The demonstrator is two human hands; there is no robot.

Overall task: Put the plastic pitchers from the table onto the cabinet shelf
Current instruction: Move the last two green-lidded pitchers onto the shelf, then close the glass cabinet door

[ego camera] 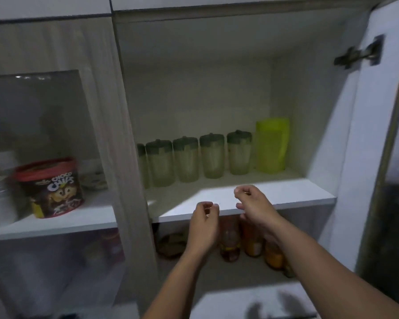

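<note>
Head view: a person's two bare hands hover at the near edge of an open cabinet shelf (309,192), both empty. The left hand (204,223) has its fingers loosely curled with nothing in them, just in front of the shelf lip; the right hand (255,203), also loosely curled and gripping nothing, is slightly farther in, above the shelf edge. At the far back of the shelf stand 5 clear plastic pitchers (187,160) with dark green lids, upright in a row from left to right, the leftmost half hidden by the cabinet post. Just right of the row, against the right wall, stands a lime-green pitcher (272,146), upright. The white cabinet door (364,139) hangs open on the right, its hinge (357,54) showing. On the lower shelf, jars (229,242) with orange and brown contents sit behind the forearms. In the left compartment, a Choco Chips tub (52,187) rests on a shelf.
</note>
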